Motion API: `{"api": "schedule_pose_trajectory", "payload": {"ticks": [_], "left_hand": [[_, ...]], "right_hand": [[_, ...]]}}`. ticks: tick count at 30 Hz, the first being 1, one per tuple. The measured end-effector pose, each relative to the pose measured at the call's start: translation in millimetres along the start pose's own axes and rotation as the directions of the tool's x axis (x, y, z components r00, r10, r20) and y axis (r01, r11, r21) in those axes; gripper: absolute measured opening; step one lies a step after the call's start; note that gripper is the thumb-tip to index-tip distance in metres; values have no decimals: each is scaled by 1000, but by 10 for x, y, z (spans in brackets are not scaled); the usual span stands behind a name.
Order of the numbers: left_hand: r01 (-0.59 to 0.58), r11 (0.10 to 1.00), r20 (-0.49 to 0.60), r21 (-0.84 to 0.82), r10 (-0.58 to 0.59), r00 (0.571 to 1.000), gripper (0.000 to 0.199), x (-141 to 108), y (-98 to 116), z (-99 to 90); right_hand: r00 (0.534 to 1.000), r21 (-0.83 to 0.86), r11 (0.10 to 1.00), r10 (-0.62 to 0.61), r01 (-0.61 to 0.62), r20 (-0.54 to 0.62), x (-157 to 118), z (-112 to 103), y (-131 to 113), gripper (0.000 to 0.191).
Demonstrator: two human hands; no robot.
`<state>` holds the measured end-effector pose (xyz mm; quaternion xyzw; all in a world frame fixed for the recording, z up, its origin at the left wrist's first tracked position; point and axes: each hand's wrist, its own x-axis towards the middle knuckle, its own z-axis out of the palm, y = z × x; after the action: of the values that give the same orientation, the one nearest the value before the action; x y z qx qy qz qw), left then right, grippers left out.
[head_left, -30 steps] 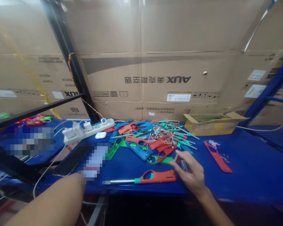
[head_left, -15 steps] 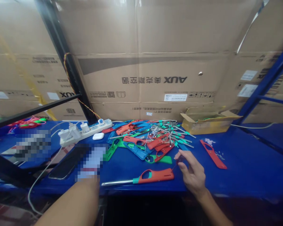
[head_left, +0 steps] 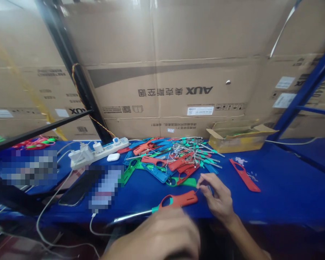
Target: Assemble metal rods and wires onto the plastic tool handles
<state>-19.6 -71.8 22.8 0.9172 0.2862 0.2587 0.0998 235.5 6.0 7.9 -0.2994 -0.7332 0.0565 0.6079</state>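
Near the front edge of the blue worktop (head_left: 289,191) is a red lighter (head_left: 182,199), a blurred left hand (head_left: 162,233) before it, fingers unreadable, and beside its handle end a right hand (head_left: 216,196), thumb and fingertips close together, whether pinching anything unclear.

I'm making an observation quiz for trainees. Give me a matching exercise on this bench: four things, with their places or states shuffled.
Things
1. Power strip
2. Open carton
3. Left hand
4. Right hand

Places or states
A. At the back, right of the pile
B. Blurred, partly covering the red lighter in this view
C. Has white plugs in it
D. Just beyond the lighter's handle end

Pairs: 1-C, 2-A, 3-B, 4-D
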Motion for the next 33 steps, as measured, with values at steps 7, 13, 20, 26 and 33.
{"api": "schedule_pose_trajectory", "payload": {"ticks": [7,13,20,26,33], "left_hand": [[90,992,-101,89,-81,992,25,553,-347,256],[54,989,-90,136,-42,995,25,495,-443,355],[98,989,-73,107,-91,993,19,562,-445,311],[35,999,14,31,-35,999,18,664,-522,201],[31,995,54,91,-37,998,21,624,-470,196]], "right_hand": [[1000,-24,1000,4,-3,26,-57,-14,-25,45],[999,-27,999,-31,30,-26,-10,-11,-18,48],[1000,10,1000,15,-15,-20,-10,-12,-29,41],[998,-56,998,17,-20,-56,-35,-29,28,43],[997,-24,1000,13,-15,-81,-54,-40,12,42]]}}
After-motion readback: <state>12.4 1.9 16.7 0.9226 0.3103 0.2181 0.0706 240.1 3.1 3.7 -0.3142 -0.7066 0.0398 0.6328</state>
